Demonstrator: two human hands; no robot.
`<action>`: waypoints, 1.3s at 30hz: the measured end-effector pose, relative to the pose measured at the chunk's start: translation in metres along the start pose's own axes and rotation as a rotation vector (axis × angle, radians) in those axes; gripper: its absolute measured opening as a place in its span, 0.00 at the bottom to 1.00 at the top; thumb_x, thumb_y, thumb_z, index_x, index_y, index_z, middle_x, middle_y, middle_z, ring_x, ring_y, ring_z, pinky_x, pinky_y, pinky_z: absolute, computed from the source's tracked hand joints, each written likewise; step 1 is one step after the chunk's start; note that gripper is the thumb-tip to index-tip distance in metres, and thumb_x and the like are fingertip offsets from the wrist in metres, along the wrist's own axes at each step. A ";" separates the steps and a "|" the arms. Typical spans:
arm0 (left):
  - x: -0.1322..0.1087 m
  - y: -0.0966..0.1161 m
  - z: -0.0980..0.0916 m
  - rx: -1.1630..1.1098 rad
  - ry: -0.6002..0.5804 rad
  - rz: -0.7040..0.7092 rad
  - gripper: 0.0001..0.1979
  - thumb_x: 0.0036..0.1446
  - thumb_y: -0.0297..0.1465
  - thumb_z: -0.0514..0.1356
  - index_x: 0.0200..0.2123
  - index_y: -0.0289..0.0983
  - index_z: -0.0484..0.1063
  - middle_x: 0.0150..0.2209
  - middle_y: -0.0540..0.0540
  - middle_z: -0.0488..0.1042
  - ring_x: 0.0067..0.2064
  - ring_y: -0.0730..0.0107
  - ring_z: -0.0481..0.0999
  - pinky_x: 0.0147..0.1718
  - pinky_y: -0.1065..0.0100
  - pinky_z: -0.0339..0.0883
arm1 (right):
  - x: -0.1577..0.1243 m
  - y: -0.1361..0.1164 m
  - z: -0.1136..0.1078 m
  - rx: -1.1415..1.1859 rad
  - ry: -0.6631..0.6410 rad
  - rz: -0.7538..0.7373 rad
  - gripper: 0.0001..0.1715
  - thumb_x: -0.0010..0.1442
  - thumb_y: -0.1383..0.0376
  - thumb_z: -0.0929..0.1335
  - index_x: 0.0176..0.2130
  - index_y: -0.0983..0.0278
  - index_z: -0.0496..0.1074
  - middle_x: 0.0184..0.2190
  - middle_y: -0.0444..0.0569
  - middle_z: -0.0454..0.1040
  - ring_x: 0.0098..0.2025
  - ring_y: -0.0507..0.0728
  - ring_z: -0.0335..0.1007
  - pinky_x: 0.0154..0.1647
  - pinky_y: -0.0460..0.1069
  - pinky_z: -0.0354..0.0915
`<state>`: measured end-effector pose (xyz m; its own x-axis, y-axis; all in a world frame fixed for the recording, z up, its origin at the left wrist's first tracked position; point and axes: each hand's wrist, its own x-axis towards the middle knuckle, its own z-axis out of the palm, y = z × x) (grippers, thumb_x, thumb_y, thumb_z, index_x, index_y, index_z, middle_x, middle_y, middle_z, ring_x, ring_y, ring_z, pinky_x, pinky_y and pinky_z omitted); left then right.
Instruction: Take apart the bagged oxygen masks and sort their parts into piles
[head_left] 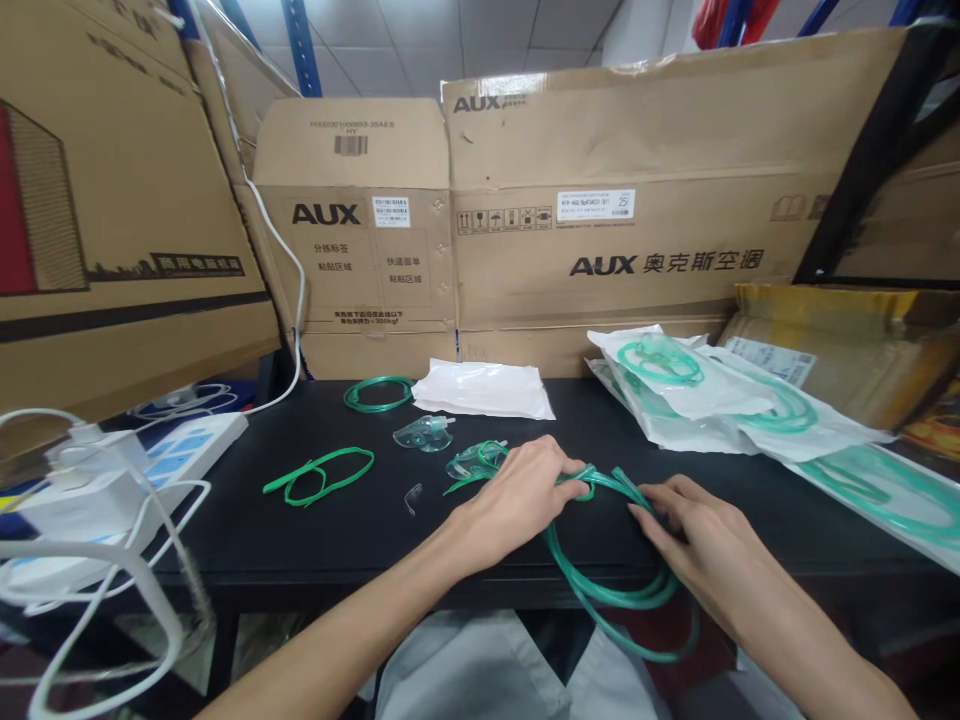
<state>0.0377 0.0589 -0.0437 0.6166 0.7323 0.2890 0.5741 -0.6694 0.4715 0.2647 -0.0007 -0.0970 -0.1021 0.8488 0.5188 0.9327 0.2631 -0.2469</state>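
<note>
A coil of green plastic tubing (630, 597) hangs over the table's front edge, its upper part lying on the black tabletop. My left hand (525, 487) is closed on the bunched tubing from the left, thumb and fingers against it. From the right, my right hand (701, 525) pinches the same tubing near its cut-looking end. A greenish clear mask (474, 460) with a green strap lies partly hidden behind my left hand. Beyond it rests a separate clear mask (422, 433). A flat green strap (322, 480) lies looped at the left, and a small clear piece (412, 498) lies nearer the middle.
Another green tubing coil (379, 394) and a white pouch (484, 389) lie at the back. Packaged mask sets (675, 390) are stacked at the right. White power strips with cables (180, 450) crowd the left. Cardboard boxes (637, 200) wall off the back.
</note>
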 end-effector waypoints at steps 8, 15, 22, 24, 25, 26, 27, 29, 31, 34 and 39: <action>0.000 0.011 -0.003 0.063 0.036 0.132 0.15 0.71 0.38 0.57 0.53 0.42 0.80 0.50 0.45 0.75 0.49 0.61 0.76 0.46 0.64 0.67 | 0.028 0.012 -0.015 -0.048 -0.241 -0.009 0.05 0.59 0.67 0.63 0.36 0.60 0.68 0.34 0.49 0.76 0.36 0.60 0.75 0.38 0.52 0.65; 0.009 0.022 -0.008 0.048 -0.072 0.127 0.19 0.71 0.39 0.56 0.58 0.40 0.77 0.49 0.42 0.79 0.55 0.54 0.75 0.53 0.61 0.66 | 0.026 0.015 -0.016 -0.020 -0.242 0.029 0.09 0.61 0.66 0.62 0.42 0.60 0.68 0.37 0.50 0.78 0.38 0.61 0.77 0.40 0.54 0.66; 0.007 0.024 -0.008 0.020 -0.048 0.168 0.30 0.72 0.36 0.55 0.74 0.45 0.53 0.43 0.47 0.81 0.50 0.58 0.78 0.48 0.64 0.69 | 0.022 0.023 -0.016 0.115 -0.131 -0.106 0.21 0.68 0.60 0.61 0.56 0.60 0.71 0.54 0.56 0.75 0.55 0.65 0.75 0.54 0.57 0.69; 0.007 0.024 -0.006 0.059 -0.057 0.229 0.32 0.72 0.34 0.57 0.74 0.47 0.51 0.44 0.48 0.80 0.48 0.59 0.79 0.46 0.64 0.70 | 0.024 0.019 -0.019 0.152 -0.125 -0.122 0.20 0.69 0.62 0.61 0.54 0.60 0.74 0.50 0.55 0.76 0.52 0.64 0.76 0.51 0.57 0.70; 0.007 0.024 -0.007 0.096 -0.057 0.253 0.30 0.71 0.34 0.57 0.73 0.46 0.55 0.44 0.46 0.80 0.47 0.59 0.80 0.44 0.65 0.70 | 0.026 0.017 -0.022 0.173 -0.121 -0.125 0.19 0.68 0.62 0.61 0.53 0.60 0.75 0.48 0.54 0.77 0.49 0.63 0.77 0.49 0.56 0.71; 0.009 0.025 -0.008 0.137 -0.050 0.270 0.27 0.71 0.33 0.58 0.70 0.45 0.60 0.45 0.45 0.79 0.46 0.59 0.80 0.41 0.66 0.71 | 0.029 0.015 -0.025 0.197 -0.108 -0.124 0.19 0.68 0.63 0.61 0.51 0.60 0.76 0.45 0.54 0.78 0.46 0.62 0.77 0.47 0.56 0.71; 0.010 0.026 -0.010 0.182 -0.030 0.284 0.24 0.71 0.33 0.58 0.68 0.43 0.64 0.44 0.44 0.79 0.44 0.59 0.80 0.38 0.66 0.71 | 0.032 0.013 -0.030 0.221 -0.083 -0.120 0.18 0.68 0.63 0.62 0.50 0.60 0.76 0.43 0.53 0.78 0.43 0.62 0.77 0.45 0.55 0.71; 0.016 0.031 -0.018 0.260 0.044 0.322 0.21 0.71 0.32 0.57 0.65 0.41 0.66 0.43 0.44 0.78 0.41 0.61 0.81 0.36 0.67 0.71 | 0.040 0.006 -0.043 0.272 0.005 -0.120 0.16 0.67 0.61 0.63 0.49 0.59 0.77 0.40 0.51 0.78 0.39 0.61 0.76 0.43 0.55 0.70; 0.024 0.038 -0.031 0.343 0.144 0.380 0.21 0.72 0.29 0.55 0.66 0.41 0.64 0.44 0.44 0.77 0.40 0.63 0.80 0.37 0.67 0.72 | 0.048 -0.004 -0.059 0.317 0.135 -0.121 0.14 0.67 0.59 0.65 0.49 0.57 0.76 0.39 0.50 0.78 0.40 0.60 0.75 0.43 0.54 0.68; 0.035 0.049 -0.051 0.470 0.285 0.476 0.24 0.72 0.25 0.52 0.68 0.41 0.60 0.49 0.44 0.76 0.44 0.64 0.80 0.41 0.66 0.73 | 0.058 -0.025 -0.078 0.346 0.341 -0.071 0.14 0.67 0.57 0.66 0.49 0.58 0.75 0.37 0.49 0.77 0.37 0.59 0.74 0.42 0.53 0.68; 0.038 0.049 -0.056 0.571 0.308 0.593 0.26 0.72 0.22 0.51 0.71 0.39 0.57 0.53 0.43 0.77 0.49 0.62 0.79 0.46 0.64 0.74 | 0.052 -0.031 -0.064 0.558 0.417 -0.029 0.13 0.68 0.57 0.68 0.51 0.56 0.71 0.40 0.46 0.77 0.40 0.59 0.76 0.46 0.52 0.69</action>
<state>0.0590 0.0612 0.0372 0.7731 0.1896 0.6053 0.4376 -0.8503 -0.2926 0.2526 0.0064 -0.0100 0.1217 0.6201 0.7750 0.6031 0.5740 -0.5539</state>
